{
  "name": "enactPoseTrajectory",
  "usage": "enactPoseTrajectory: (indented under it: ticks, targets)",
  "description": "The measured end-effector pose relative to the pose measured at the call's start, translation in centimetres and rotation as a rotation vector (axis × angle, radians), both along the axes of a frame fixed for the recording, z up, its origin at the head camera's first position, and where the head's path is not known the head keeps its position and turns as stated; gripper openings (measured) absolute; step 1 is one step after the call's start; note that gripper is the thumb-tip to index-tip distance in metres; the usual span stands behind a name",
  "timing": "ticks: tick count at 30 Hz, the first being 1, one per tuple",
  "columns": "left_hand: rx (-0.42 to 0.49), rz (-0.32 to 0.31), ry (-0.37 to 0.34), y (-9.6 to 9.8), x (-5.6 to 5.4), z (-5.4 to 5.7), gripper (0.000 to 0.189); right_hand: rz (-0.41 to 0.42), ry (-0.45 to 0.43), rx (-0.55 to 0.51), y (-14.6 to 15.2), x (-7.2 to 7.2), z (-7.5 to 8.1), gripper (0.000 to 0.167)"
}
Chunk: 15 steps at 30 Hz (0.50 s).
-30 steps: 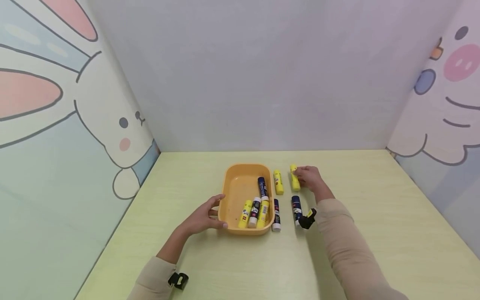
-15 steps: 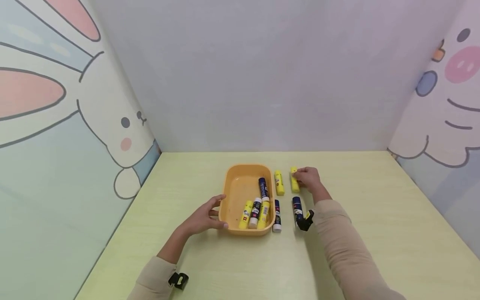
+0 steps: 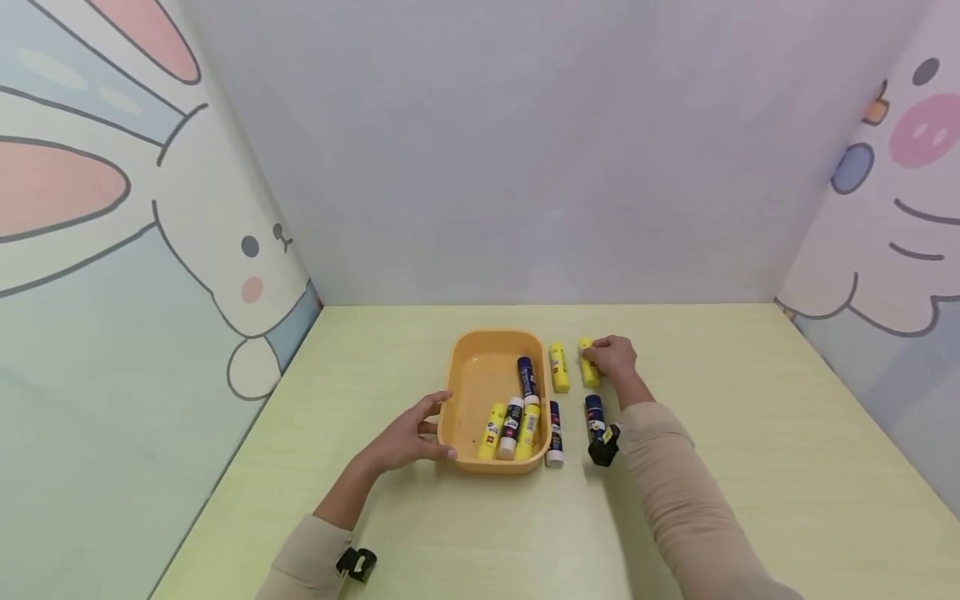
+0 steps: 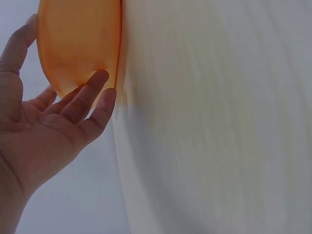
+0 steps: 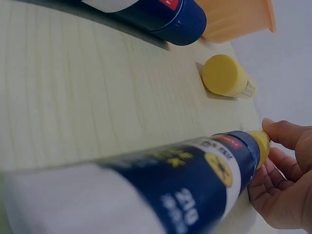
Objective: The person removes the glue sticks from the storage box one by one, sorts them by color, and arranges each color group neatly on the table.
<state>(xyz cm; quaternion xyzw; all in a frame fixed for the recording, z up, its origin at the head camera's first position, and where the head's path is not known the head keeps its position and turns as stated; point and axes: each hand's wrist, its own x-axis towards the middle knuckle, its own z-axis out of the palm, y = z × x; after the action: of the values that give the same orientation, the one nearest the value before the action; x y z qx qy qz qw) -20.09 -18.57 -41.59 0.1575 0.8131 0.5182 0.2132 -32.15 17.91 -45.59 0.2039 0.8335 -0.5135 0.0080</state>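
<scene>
Pinching a yellow plastic cylindrical glue stick (image 3: 591, 375) on the pale wood-grained counter (image 3: 720, 375), the right hand (image 3: 617, 357) seemed to be lining it up beside a second yellow cylindrical glue stick (image 3: 559, 368); the next move likely called for gently releasing it. Its long axis ran near to far, far end slightly leftward, capped end unclear. The left hand (image 3: 405, 435), fingers spread, touched the orange plastic tray (image 3: 474, 383)
</scene>
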Motion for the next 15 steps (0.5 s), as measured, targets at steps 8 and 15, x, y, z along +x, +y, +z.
enactPoseTrajectory:
  ticks: [8, 15]
  targets:
    - [0.015, -0.006, 0.016, -0.03, 0.15, 0.07, 0.087, 0.003, -0.015, 0.008, 0.01, 0.07, -0.02, 0.040]
    - [0.003, -0.006, 0.002, -0.08, -0.13, -0.24, 0.088, 0.017, -0.005, 0.016, -0.07, 0.12, 0.00, 0.040]
